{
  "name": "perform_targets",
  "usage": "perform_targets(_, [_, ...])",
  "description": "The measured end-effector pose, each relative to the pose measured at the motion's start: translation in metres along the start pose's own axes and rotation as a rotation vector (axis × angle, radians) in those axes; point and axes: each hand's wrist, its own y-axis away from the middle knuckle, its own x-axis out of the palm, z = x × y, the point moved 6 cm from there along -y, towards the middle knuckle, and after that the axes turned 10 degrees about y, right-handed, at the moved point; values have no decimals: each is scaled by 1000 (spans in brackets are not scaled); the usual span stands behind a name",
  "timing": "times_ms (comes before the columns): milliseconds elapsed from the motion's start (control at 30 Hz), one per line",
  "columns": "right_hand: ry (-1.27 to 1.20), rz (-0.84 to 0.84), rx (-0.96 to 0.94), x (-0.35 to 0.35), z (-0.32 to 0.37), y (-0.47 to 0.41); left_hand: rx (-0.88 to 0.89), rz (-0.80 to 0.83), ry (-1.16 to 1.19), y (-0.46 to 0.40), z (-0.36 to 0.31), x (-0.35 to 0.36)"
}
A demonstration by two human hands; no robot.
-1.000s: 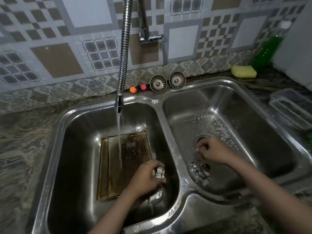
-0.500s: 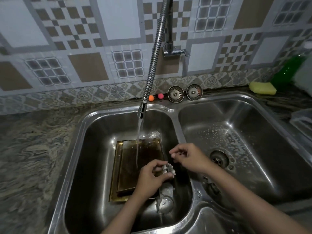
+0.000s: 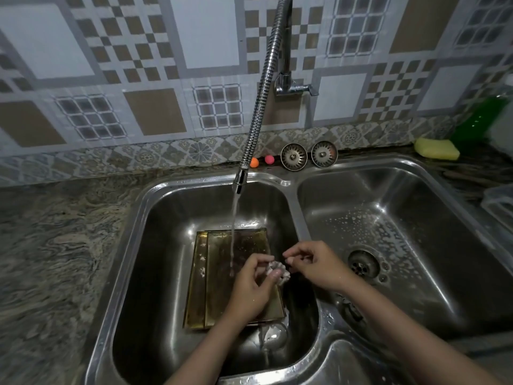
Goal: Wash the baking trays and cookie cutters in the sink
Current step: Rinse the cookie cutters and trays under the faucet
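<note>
Two stacked golden-brown baking trays (image 3: 219, 276) lie flat in the left basin of the steel double sink (image 3: 144, 218). Water runs from the flexible tap hose (image 3: 258, 101) onto the trays. My left hand (image 3: 251, 287) is above the trays, shut on small metal cookie cutters (image 3: 277, 270) with fluted edges. My right hand (image 3: 313, 266) reaches across the divider from the right basin, its fingertips pinched at the cutters' right side. Some more metal pieces (image 3: 348, 308) lie in the right basin under my right forearm, mostly hidden.
Two sink strainers (image 3: 293, 156) and two small balls (image 3: 254, 162) stand on the back rim. A yellow sponge (image 3: 437, 152) and a green bottle (image 3: 477, 120) are at the back right. A clear plastic container (image 3: 499, 201) sits at the right edge. The right basin's drain (image 3: 363, 263) is open.
My right hand came from the right basin's drain over the divider to the cutters in my left hand. The camera view shifted so the sink sits further right and lower.
</note>
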Motion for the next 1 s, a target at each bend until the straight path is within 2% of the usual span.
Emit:
perform_targets(200, [-215, -48, -67, 7, 15, -3, 95, -180, 200, -5, -29, -19])
perform_targets(400, [-299, -99, -162, 21, 43, -22, 108, -400, 307, -17, -35, -51])
perform_targets(833, [-396, -221, -142, 43, 56, -61, 222, -433, 178, -28, -61, -81])
perform_targets(1000, [-433, -211, -134, 46, 54, -64, 237, -415, 112, -28, -67, -77])
